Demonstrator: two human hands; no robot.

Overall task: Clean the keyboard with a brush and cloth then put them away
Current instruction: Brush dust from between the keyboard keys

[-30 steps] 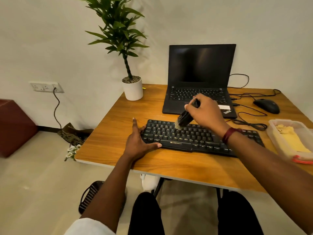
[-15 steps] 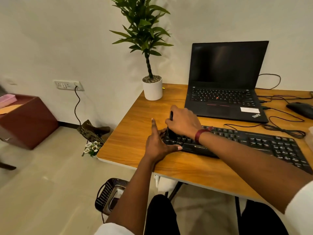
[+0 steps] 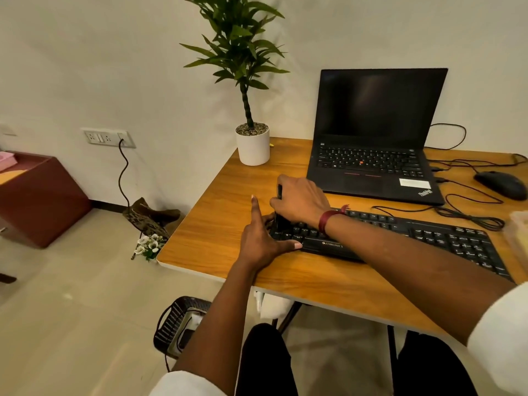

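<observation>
Since a second ago the right hand [image 3: 300,200] has carried the brush [image 3: 281,222] from the middle of the keyboard [image 3: 400,238] to its left end, beside the flat, spread left hand [image 3: 257,238]. Gripped in the right fist, the black brush stands near upright, head down on the keys. Off the keyboard's right end sits a translucent tub [image 3: 518,232], contents unclear; behind, a white pot [image 3: 253,150] holds pebbles.

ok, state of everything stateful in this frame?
Black laptop: lid open, screen dark.
Black Zebronics keyboard: flat on the wooden desk, left end under the brush.
Small black brush: upright, gripped by the right hand.
Left hand: open, braced against the keyboard's left end.
White wall socket: one cable plugged in.
</observation>
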